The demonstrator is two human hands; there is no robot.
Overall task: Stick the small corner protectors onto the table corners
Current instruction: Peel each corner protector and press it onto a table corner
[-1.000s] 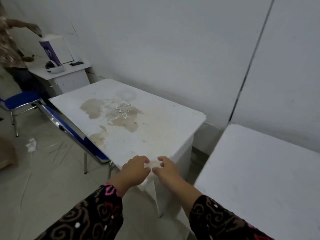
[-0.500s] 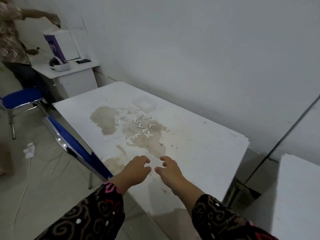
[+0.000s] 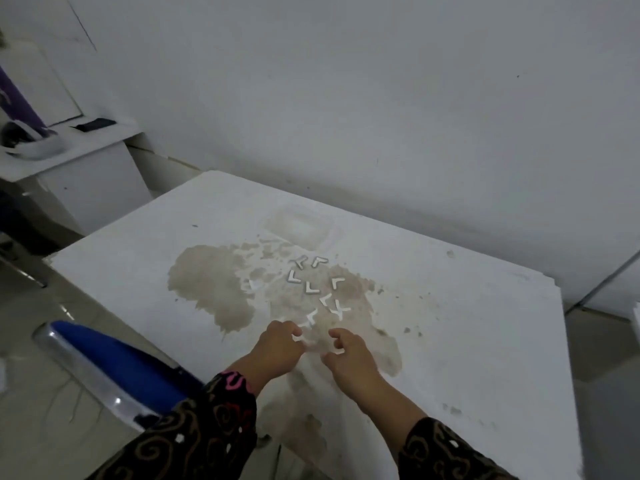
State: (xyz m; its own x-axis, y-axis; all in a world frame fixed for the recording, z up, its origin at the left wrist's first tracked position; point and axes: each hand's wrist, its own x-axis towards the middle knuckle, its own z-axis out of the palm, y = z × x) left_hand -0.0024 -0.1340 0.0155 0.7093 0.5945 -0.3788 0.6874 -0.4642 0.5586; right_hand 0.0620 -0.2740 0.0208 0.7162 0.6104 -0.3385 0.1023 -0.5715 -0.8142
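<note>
Several small white L-shaped corner protectors (image 3: 312, 287) lie scattered on the stained middle of the white table (image 3: 485, 341). My left hand (image 3: 278, 346) hovers at the near end of the scatter, its thumb and forefinger curled around one small corner protector (image 3: 297, 337). My right hand (image 3: 349, 358) is just to the right of it, a few centimetres away. Its fingers are curled, and a small white bit (image 3: 338, 350) shows at its fingertip; whether it is held is unclear.
A clear shallow plastic tray (image 3: 298, 226) lies beyond the protectors near the wall. A blue chair with a chrome frame (image 3: 114, 368) stands against the table's left edge. A small white cabinet (image 3: 79, 174) with objects on it is at far left. Another white surface (image 3: 636, 310) peeks in at right.
I have moved from the table's near corner to its middle. Both hands now reach the scattered protectors, and the left fingers have closed around one.
</note>
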